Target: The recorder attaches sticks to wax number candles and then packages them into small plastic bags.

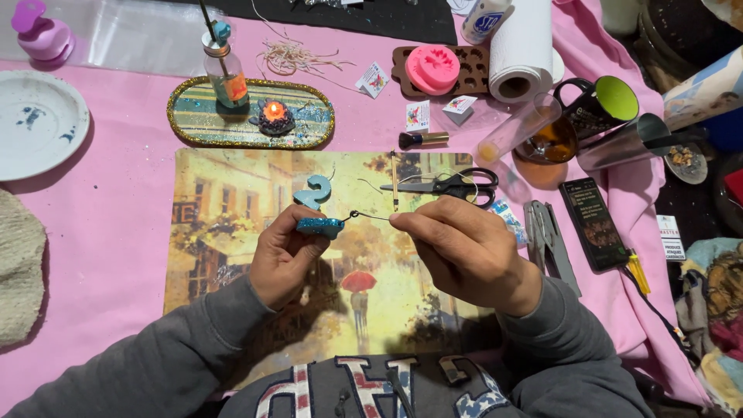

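The left hand [282, 251] is closed round a small glittery blue piece [320, 226], held just above the painted placemat [232, 232]; the right hand [464, 248] pinches a thin wire [370, 216] whose looped end meets that piece; a pale blue numeral [313, 192] lies just beyond the left hand; scissors [453, 186] sit close past the right hand, near the placemat's far edge; the pink tabletop [116, 232] lies open to the left; pliers [548, 244] and a phone [594, 223] crowd the right.

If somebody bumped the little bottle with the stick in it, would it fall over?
Probably yes. The bottle is tall and narrow, so it likely tips easily. It stands on a glittery oval tray, close to a lit candle. It looks like glass, so it might break.
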